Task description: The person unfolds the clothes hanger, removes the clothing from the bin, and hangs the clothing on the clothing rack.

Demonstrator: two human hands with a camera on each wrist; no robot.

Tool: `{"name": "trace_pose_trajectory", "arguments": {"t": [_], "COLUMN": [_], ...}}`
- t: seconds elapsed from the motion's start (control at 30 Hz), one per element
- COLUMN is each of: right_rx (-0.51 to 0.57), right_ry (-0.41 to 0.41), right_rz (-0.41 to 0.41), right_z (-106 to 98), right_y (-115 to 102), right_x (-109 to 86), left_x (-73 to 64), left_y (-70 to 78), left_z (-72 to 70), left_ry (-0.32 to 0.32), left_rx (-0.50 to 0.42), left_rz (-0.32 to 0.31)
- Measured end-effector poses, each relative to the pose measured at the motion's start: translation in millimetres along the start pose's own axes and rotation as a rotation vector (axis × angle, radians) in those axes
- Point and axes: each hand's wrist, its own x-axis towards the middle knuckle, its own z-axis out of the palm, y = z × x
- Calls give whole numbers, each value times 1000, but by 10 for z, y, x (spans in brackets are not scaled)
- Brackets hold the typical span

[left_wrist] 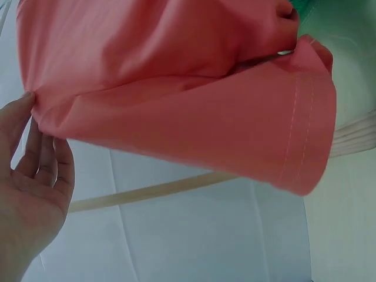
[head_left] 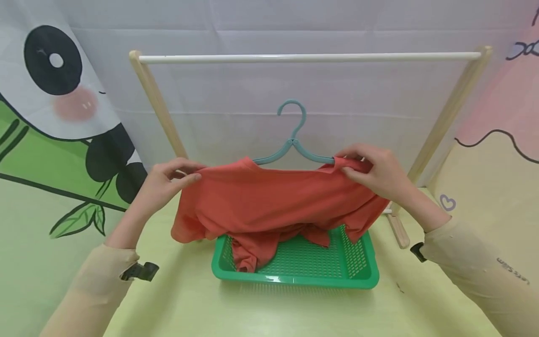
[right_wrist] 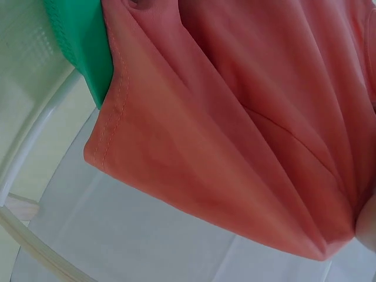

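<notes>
A red T-shirt [head_left: 269,196] hangs on a teal hanger [head_left: 298,122], whose hook and upper arms stick out of the neckline. My left hand [head_left: 166,180] pinches the shirt's left shoulder between thumb and fingers; the left wrist view shows this pinch and a stitched sleeve hem [left_wrist: 305,129]. At the other shoulder, my right hand [head_left: 375,168] pinches the cloth close to the collar. In the right wrist view the other sleeve [right_wrist: 176,153] hangs in folds, with only a bit of the hand at the edge. The hanger's lower part is hidden inside the shirt.
Below the shirt stands a green perforated basket [head_left: 294,281], with the shirt's lower part drooping into it. Behind is a rack with a white rail [head_left: 311,58] and wooden posts [head_left: 160,103], on a pale yellow table [head_left: 177,299]. A printed cloth backdrop [head_left: 236,28] surrounds it.
</notes>
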Motion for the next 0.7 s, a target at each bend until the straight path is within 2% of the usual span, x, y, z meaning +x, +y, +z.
{"name": "trace_pose_trajectory", "arguments": {"t": [0.1, 0.2, 0.4, 0.6, 0.7], "right_rx": [-2, 0, 8, 9, 7], "right_ry": [1, 3, 4, 4, 4], "right_rz": [0, 1, 2, -5, -6], "right_z": [8, 13, 14, 21, 26], "right_y": [13, 30, 57, 60, 59], "right_x": [-4, -15, -38, -28, -22], "left_x": [2, 10, 115, 269, 330], "left_y": [-42, -84, -160, -220, -224], "left_z": [-56, -124, -260, -361, -396], "left_ry": [33, 97, 278, 469, 534], "left_rx": [10, 18, 0, -48, -40], "left_rz": [11, 29, 53, 23, 3]}}
